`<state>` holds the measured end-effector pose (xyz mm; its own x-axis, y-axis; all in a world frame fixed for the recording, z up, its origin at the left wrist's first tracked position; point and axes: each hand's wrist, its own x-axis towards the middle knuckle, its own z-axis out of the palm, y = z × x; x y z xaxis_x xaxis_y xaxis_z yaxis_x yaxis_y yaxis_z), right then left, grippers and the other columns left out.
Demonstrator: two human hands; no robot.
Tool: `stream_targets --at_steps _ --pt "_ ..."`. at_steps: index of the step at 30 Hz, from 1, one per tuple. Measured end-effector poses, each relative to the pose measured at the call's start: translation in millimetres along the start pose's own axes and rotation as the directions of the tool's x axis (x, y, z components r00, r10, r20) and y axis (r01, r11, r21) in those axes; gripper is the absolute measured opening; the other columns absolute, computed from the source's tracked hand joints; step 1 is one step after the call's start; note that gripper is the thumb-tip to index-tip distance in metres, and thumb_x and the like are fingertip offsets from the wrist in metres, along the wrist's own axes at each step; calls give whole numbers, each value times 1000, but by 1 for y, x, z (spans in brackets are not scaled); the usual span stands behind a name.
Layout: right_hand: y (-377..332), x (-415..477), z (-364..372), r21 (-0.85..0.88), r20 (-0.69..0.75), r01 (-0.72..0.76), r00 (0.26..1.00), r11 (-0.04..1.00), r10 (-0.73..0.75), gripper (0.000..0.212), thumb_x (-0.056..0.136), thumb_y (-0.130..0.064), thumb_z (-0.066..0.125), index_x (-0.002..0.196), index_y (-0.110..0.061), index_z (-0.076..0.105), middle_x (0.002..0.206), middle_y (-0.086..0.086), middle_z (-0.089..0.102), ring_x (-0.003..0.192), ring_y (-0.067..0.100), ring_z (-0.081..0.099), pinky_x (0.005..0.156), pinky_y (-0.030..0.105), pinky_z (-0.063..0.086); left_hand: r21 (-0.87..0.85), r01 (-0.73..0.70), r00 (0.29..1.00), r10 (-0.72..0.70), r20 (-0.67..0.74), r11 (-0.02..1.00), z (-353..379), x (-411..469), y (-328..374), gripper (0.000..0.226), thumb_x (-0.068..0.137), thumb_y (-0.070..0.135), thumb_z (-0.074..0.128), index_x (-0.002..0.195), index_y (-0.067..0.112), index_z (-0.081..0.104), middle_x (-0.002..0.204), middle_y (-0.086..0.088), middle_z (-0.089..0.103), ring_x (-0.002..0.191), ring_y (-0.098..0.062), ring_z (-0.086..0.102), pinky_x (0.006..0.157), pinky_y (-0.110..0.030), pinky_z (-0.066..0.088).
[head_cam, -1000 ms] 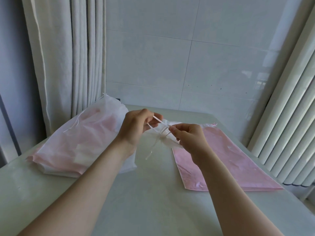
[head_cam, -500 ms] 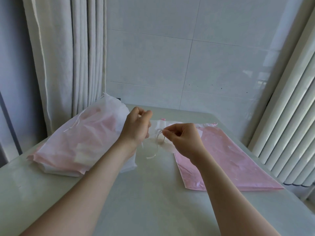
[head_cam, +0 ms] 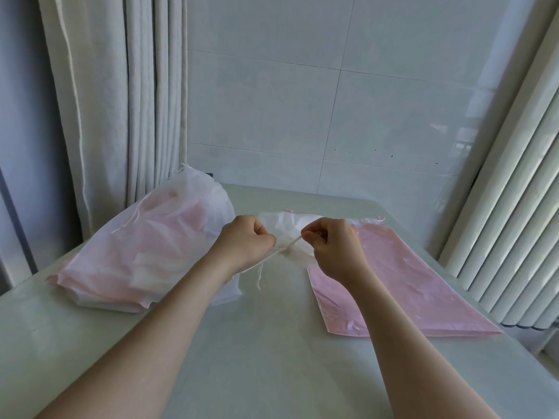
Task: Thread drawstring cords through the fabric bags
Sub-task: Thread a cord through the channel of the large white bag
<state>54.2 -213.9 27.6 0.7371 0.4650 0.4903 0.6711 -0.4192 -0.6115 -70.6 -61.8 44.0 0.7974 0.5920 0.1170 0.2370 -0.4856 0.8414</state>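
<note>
Both hands are raised just above the middle of the counter (head_cam: 272,343), the left hand (head_cam: 245,243) and the right hand (head_cam: 332,249) each curled and pinching a thin white cord (head_cam: 291,244) that runs taut between them at the gathered mouth of a white bag (head_cam: 281,222). The cord's loose ends dangle below the left hand, and the white bag's far edge lies beside a flat stack of pink bags (head_cam: 408,282) on the right side of the counter. A heaped pile of bags (head_cam: 145,237) in a sheer white cover sits on the left, well apart from the pink stack.
</note>
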Motion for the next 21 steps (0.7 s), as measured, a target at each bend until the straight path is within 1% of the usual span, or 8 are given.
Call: stream_targets --at_steps 2,4,7,9,13,15,18,21 --pt "0 1 1 -18 -28 -6 1000 1000 6 12 97 -7 65 93 -8 76 74 -13 64 72 3 58 60 5 38 42 -5 1000 6 -12 999 0 0 -1 27 88 21 60 101 -1 67 87 -2 63 76 -20 53 64 -28 43" --pt "1 1 3 -24 -57 -26 998 999 24 12 99 -8 63 94 -9 74 78 -8 66 78 13 60 62 8 38 97 -29 999 31 -20 995 0 -1 0 27 88 26 65 98 1 71 94 -3 70 86 -21 61 65 -25 46" --pt "0 -1 7 -65 -88 -63 994 996 58 12 102 -13 58 96 -15 68 88 -3 70 88 21 64 72 35 52 174 -76 997 76 8 982 1 -3 0 32 86 44 76 92 13 75 94 5 68 96 -15 66 71 -19 48" --pt "-4 -3 7 -144 -108 -80 992 986 65 11 103 -15 54 100 -18 65 90 -3 71 88 22 63 73 42 55 204 -131 991 124 48 970 2 -3 -1 41 77 54 85 93 18 74 94 8 68 94 -9 65 71 -22 50" --pt "-9 -6 4 -209 -158 -103 985 972 70 11 103 -16 53 101 -22 61 86 -6 72 83 23 64 70 42 56 223 -233 972 232 30 947 4 2 -8 27 79 44 88 91 23 76 83 6 71 85 -10 67 65 -22 47" --pt "-9 -6 3 -219 -185 -124 979 968 83 11 103 -18 54 100 -23 63 86 -5 72 81 23 64 70 41 56 271 -273 960 281 10 923 4 4 -9 16 83 39 85 83 26 75 80 8 70 87 -13 69 74 -28 55" --pt "-8 -6 2 -254 -202 -134 976 958 84 11 102 -18 55 99 -24 64 87 -4 72 81 25 64 68 39 55 389 -278 951 310 -20 878 6 4 -10 15 86 39 81 77 32 70 86 6 70 92 -20 68 79 -37 58" --pt "-6 -6 2 -288 -203 -160 974 944 103 12 101 -17 55 98 -25 63 88 -5 72 80 26 63 67 38 54 478 -254 950 310 -41 841 6 5 -11 11 89 35 78 81 30 71 95 2 69 93 -27 66 72 -33 50"
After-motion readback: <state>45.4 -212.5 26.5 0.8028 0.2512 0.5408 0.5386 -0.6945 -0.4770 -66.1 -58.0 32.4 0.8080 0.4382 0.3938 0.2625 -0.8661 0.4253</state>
